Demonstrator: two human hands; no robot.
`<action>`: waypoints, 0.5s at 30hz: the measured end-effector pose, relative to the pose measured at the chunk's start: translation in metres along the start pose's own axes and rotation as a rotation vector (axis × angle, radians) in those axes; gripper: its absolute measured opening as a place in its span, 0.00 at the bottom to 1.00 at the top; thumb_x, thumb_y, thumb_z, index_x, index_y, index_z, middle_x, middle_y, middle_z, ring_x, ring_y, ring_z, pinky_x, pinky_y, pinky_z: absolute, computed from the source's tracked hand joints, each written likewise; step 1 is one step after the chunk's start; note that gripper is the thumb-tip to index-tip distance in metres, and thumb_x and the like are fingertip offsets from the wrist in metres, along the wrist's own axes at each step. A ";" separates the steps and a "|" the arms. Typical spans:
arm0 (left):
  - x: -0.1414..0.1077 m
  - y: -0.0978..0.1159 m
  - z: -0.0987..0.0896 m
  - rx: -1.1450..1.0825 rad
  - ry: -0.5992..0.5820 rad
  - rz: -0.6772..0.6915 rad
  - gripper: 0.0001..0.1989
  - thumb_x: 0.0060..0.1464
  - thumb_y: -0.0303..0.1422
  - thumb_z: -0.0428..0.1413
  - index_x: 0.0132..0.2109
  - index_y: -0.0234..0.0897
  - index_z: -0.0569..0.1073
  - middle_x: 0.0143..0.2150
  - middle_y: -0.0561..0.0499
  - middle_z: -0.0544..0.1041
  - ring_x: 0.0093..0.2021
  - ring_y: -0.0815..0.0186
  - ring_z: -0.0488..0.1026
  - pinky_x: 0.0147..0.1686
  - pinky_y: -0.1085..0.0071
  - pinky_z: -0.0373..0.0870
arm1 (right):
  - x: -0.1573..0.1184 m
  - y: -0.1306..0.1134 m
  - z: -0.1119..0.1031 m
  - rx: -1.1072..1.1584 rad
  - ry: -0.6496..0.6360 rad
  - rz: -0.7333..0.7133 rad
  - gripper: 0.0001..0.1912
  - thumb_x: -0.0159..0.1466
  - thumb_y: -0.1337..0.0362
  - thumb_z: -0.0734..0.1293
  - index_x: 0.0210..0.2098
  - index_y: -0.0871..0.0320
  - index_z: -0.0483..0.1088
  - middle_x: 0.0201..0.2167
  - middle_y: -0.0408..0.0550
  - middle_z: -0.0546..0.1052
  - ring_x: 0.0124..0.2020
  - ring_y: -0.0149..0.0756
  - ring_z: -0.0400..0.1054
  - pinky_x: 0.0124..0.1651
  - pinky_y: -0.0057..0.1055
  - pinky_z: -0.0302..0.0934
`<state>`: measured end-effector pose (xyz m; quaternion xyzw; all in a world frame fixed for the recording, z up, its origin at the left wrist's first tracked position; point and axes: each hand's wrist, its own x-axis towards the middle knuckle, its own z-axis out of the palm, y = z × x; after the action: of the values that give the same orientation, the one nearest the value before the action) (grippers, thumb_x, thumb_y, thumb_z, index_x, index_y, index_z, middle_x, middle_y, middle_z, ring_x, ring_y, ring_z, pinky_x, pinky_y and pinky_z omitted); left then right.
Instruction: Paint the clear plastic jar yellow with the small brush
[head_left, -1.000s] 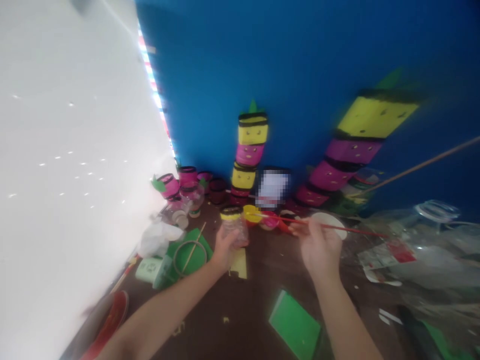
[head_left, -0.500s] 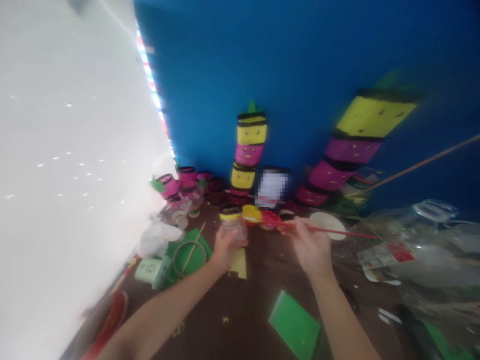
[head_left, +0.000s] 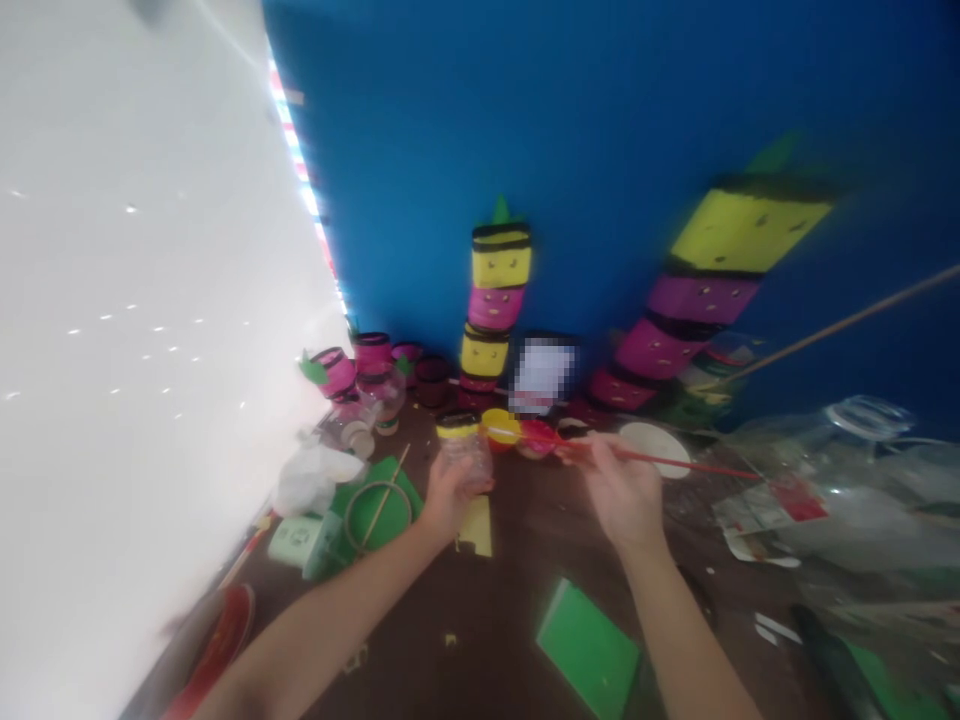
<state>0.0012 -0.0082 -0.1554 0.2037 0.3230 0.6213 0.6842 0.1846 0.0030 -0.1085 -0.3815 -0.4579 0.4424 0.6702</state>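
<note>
Left hand (head_left: 448, 490): grasping a clear, black-rimmed jar (head_left: 474, 458), yellow already banding its upper part, bare wall showing below.
Right hand (head_left: 624, 492): pinching a slim red brush (head_left: 697, 466).
Brush tip: reaching the round yellow cup (head_left: 502, 416), just beside the jar.

The jar (head_left: 469, 455) in my left hand (head_left: 452, 490) is see-through and glossy; whether glass or plastic, I can't tell. Toward my three o'clock, the long stick (head_left: 840, 325) looks like matt wood, and the bottles (head_left: 874, 465) like shiny clear plastic. The green sheet (head_left: 589, 648) at five o'clock looks smooth and matt.
</note>
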 end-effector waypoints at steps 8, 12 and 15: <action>-0.001 0.001 0.001 -0.014 -0.007 -0.009 0.23 0.35 0.38 0.64 0.40 0.34 0.70 0.30 0.52 0.75 0.26 0.70 0.72 0.27 0.73 0.68 | 0.002 0.002 -0.004 0.015 0.029 -0.016 0.08 0.53 0.59 0.70 0.28 0.57 0.71 0.25 0.44 0.74 0.25 0.33 0.70 0.31 0.33 0.68; -0.001 0.000 0.001 -0.018 0.023 0.027 0.24 0.37 0.39 0.63 0.42 0.38 0.67 0.31 0.54 0.75 0.27 0.70 0.72 0.28 0.72 0.68 | 0.004 0.003 -0.008 -0.038 0.104 -0.074 0.10 0.53 0.57 0.69 0.28 0.57 0.70 0.24 0.44 0.74 0.25 0.33 0.69 0.32 0.34 0.67; -0.001 0.000 0.000 -0.026 0.054 0.045 0.24 0.38 0.40 0.63 0.43 0.40 0.66 0.33 0.53 0.76 0.28 0.69 0.73 0.30 0.71 0.68 | 0.003 0.001 -0.007 -0.203 0.190 -0.112 0.12 0.56 0.55 0.67 0.28 0.58 0.69 0.23 0.44 0.73 0.24 0.33 0.68 0.31 0.32 0.66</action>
<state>0.0013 -0.0089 -0.1553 0.1848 0.3287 0.6460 0.6638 0.1917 0.0051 -0.1109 -0.4614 -0.4551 0.3178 0.6922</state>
